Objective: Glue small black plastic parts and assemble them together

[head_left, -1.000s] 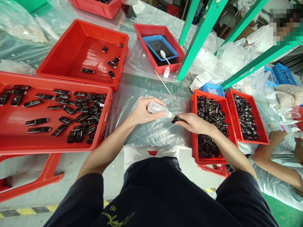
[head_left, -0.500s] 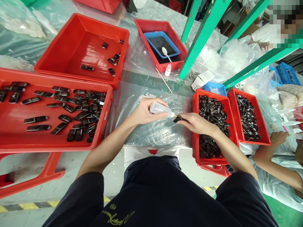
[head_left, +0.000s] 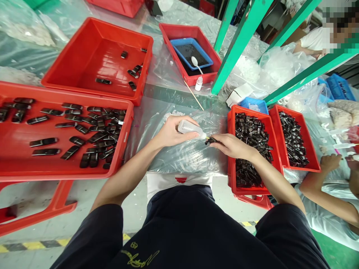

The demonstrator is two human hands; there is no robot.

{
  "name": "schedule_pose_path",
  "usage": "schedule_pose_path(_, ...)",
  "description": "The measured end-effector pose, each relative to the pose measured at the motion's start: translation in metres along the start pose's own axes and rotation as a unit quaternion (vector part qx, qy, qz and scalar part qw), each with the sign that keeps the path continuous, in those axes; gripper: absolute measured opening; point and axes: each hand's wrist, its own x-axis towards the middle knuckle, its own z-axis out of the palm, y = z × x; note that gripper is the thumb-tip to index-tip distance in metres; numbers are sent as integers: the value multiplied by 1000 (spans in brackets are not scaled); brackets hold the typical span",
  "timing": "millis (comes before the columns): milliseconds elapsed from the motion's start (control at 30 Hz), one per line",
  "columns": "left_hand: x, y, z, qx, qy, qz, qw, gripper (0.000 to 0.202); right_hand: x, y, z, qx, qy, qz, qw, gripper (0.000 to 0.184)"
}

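My left hand (head_left: 171, 131) is wrapped round a translucent squeeze bottle (head_left: 188, 127), which lies tilted with its nozzle pointing right. The nozzle tip meets or nearly meets a small black toy car part (head_left: 212, 141), pinched in the fingers of my right hand (head_left: 232, 145). Both hands are over the plastic-covered table (head_left: 190, 160). To the right, a red bin (head_left: 230, 149) is heaped with similar black pieces, partly under my right forearm. A long red tray (head_left: 17, 162) on the left holds several black toy cars (head_left: 45, 142).
Behind the left tray is another red tray (head_left: 75, 56) with a few cars. A red tray (head_left: 171, 48) holds a blue tray (head_left: 182, 56) and white spoon (head_left: 195, 61). A small bottle (head_left: 199, 83), a stick (head_left: 195, 96) and green posts (head_left: 238, 41) stand nearby. A co-worker's hands (head_left: 331, 162) are far right.
My hands, the bottle and the black part stay almost in place; the part seems turned slightly in my right fingers. At far right, the co-worker's hands shift a little.
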Motion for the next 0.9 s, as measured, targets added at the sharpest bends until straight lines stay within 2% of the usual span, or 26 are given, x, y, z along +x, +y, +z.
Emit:
schedule_pose_path(167, 4, -6, -3, -43, 41, -31, 998, 46, -2, 1, -2, 39, 42, -7, 998, 34)
schedule_pose_path(300, 9, -13, -6, -158, 82, -79, 981, 52, -5, 3, -5, 54, 66, 13, 996, 36)
schedule_pose_path(433, 16, -18, -8, -225, 131, -94, 961, 50, -1, 7, -3, 71, 68, 14, 995, 36)
schedule_pose_path(533, 20, -22, -10, -239, 156, -105, 953, 50, 13, 7, 7, 46, 52, 30, 997, 34)
schedule_pose_path(633, 20, -25, -11, -236, 161, -118, 951, 51, 33, -2, 26, -44, 28, 85, 995, 32)
schedule_pose_path(700, 20, -27, -11, -227, 157, -120, 954, 53, 45, -11, 38, -97, 5, 96, 991, 29)
schedule_pose_path(800, 19, -29, -12, -224, 140, -125, 956, 58, 56, -18, 51, -146, -13, 63, 987, 24)
schedule_pose_path(900, 18, -27, -13, -241, 127, -127, 954, 62, 54, -16, 54, -150, 14, 28, 988, 34)
